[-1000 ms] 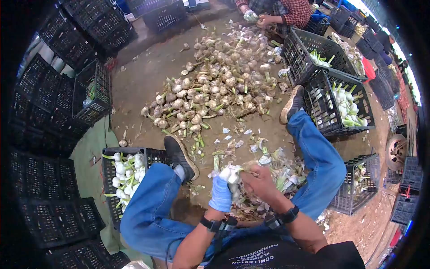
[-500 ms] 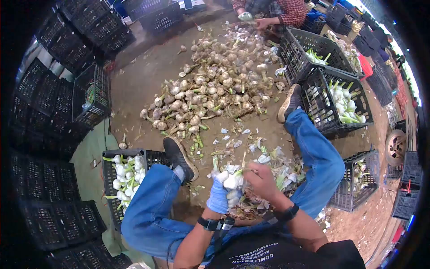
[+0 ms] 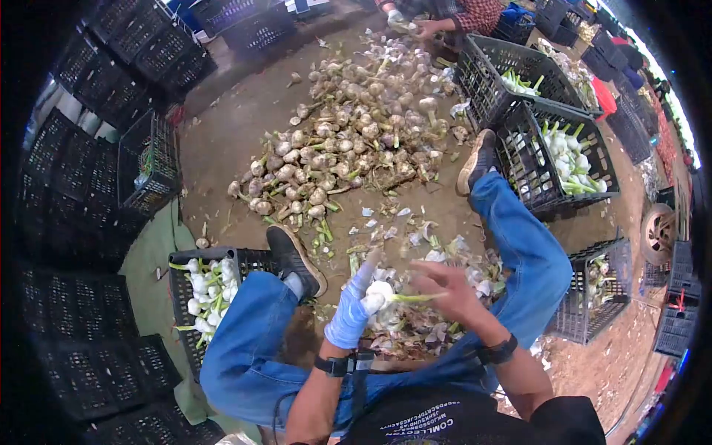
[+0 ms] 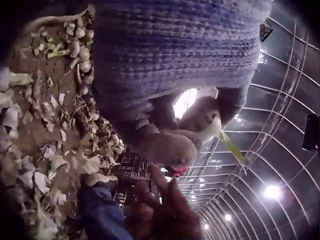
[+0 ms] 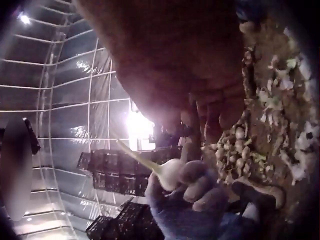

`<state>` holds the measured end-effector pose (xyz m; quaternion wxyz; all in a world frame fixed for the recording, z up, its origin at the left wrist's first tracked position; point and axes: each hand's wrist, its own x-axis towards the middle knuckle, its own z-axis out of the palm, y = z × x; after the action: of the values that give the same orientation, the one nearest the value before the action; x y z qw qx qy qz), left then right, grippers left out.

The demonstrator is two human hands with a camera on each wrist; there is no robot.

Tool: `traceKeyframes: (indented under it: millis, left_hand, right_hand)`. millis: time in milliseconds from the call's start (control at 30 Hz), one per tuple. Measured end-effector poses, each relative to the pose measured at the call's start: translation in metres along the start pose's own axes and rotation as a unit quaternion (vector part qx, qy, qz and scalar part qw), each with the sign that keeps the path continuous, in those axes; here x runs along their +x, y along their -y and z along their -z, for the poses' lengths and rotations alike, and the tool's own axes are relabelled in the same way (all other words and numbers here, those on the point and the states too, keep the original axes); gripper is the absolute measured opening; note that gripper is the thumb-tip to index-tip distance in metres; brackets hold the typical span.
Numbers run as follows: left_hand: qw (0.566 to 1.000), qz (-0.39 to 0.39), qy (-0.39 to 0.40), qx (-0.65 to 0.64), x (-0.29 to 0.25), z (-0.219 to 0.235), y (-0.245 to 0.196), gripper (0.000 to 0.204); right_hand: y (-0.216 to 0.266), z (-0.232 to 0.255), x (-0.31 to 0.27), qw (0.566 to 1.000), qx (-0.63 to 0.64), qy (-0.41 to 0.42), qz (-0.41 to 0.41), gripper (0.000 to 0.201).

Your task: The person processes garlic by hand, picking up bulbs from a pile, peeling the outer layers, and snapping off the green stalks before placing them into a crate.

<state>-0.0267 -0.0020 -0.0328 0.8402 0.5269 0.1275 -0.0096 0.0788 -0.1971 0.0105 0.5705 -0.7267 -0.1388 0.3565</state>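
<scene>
A white garlic bulb [image 3: 380, 294] with a pale green stem sits in my left hand [image 3: 346, 317], which wears a light blue knit glove. In the right wrist view, the gloved fingers [image 5: 199, 192] curl around the bulb [image 5: 170, 175] and the stem points up and away. My bare right hand [image 3: 450, 293] is beside the stem's end, blurred, fingers loosely extended and holding nothing. Below both hands lies a heap of peeled skins and stalk scraps [image 3: 415, 330].
Ahead on the floor spreads a pile of unpeeled garlic [image 3: 334, 152]. A crate of cleaned garlic [image 3: 245, 259] stands by my left leg; another crate [image 3: 530, 193] is at right, beyond my foot. Stacked black crates [image 3: 74, 319] line the left. Another person's hand [image 3: 430, 28] works at the far side.
My right hand, earlier fingers curled at the garlic's stem, has opened and moved slightly right. The left hand still holds the garlic, its index finger now raised. The bulb looks cleaner and its stem shows.
</scene>
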Motion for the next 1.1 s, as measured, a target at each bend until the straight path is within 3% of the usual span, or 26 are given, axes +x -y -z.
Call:
traceKeyframes:
  millis: [33, 100, 133, 200, 267, 300, 333, 400, 433, 467, 533, 667, 733, 800, 867, 933, 1000, 1033, 1067, 1100]
  left_hand:
    - [0.998, 0.055, 0.019, -0.009, -0.005, 0.000, -0.007, 0.088]
    - [0.997, 0.043, 0.038, 0.056, -0.005, 0.004, -0.011, 0.088]
    - [0.991, 0.029, 0.054, 0.121, -0.005, 0.006, -0.012, 0.088]
    - [0.992, 0.030, 0.049, 0.112, -0.003, 0.008, -0.008, 0.090]
    - [0.994, 0.033, 0.045, 0.097, -0.002, 0.009, -0.004, 0.095]
    - [0.993, 0.007, 0.019, 0.117, -0.003, 0.008, -0.003, 0.079]
    - [0.993, 0.007, 0.018, 0.116, -0.003, 0.007, -0.003, 0.079]
    - [0.985, 0.101, -0.067, 0.122, -0.005, 0.003, -0.002, 0.061]
    - [0.981, 0.065, -0.118, 0.139, -0.006, -0.005, 0.000, 0.051]
    - [0.981, 0.066, -0.118, 0.137, -0.006, -0.009, 0.000, 0.051]
    - [0.963, 0.086, -0.183, 0.180, -0.007, -0.015, -0.001, 0.044]
    - [0.954, 0.072, -0.184, 0.227, -0.008, 0.003, 0.029, 0.051]
    - [0.951, 0.075, -0.204, 0.222, -0.005, 0.000, 0.023, 0.052]
    - [0.945, 0.074, -0.198, 0.248, -0.006, -0.008, 0.013, 0.036]
    - [0.941, 0.050, -0.185, 0.279, -0.006, 0.010, 0.045, 0.035]
    - [0.935, 0.022, -0.171, 0.309, -0.004, 0.007, 0.037, 0.034]
    - [0.926, 0.069, -0.181, 0.324, -0.005, -0.003, 0.023, 0.026]
    - [0.903, -0.044, -0.152, 0.399, -0.004, 0.007, 0.036, 0.023]
    - [0.903, -0.050, -0.151, 0.399, -0.004, 0.016, 0.049, 0.023]
    - [0.832, -0.097, -0.110, 0.534, -0.005, 0.013, 0.041, 0.022]
  right_hand:
    - [0.004, -0.004, 0.002, 1.000, 0.002, -0.003, -0.001, 0.038]
    - [0.015, -0.009, 0.005, 0.988, 0.012, 0.103, 0.118, 0.034]
    - [0.018, -0.010, 0.008, 0.988, 0.012, 0.105, 0.117, 0.034]
    - [0.021, -0.013, 0.013, 0.975, -0.007, 0.181, 0.128, 0.035]
    - [0.019, -0.016, 0.013, 0.971, 0.010, 0.189, 0.145, 0.035]
    - [0.027, -0.017, 0.008, 0.982, 0.047, 0.175, 0.058, 0.032]
    - [0.031, -0.019, 0.005, 0.984, 0.082, 0.158, -0.029, 0.029]
    - [0.023, -0.026, 0.002, 0.988, 0.095, 0.119, 0.001, 0.029]
    - [0.021, -0.026, 0.000, 0.995, 0.015, 0.087, 0.040, 0.027]
    - [0.019, -0.027, -0.001, 0.993, -0.065, 0.056, 0.079, 0.026]
    - [0.019, -0.030, -0.002, 0.991, -0.071, 0.038, 0.105, 0.025]
    - [0.025, -0.032, -0.003, 0.977, -0.139, 0.035, 0.157, 0.020]
    - [0.022, -0.033, -0.001, 0.972, -0.162, 0.037, 0.166, 0.018]
    - [0.017, -0.036, -0.002, 0.981, -0.131, 0.030, 0.139, 0.017]
    - [0.027, -0.039, -0.006, 0.986, -0.122, 0.031, 0.108, 0.016]
    - [0.029, -0.039, -0.006, 0.989, -0.116, 0.030, 0.081, 0.016]
    - [0.017, -0.040, -0.005, 0.960, -0.222, 0.000, 0.168, 0.013]
    - [0.012, -0.042, -0.004, 0.952, -0.228, -0.017, 0.204, 0.010]
    - [0.011, -0.041, -0.004, 0.950, -0.231, -0.019, 0.209, 0.010]
    - [0.012, -0.041, -0.004, 0.952, -0.243, -0.019, 0.183, 0.010]
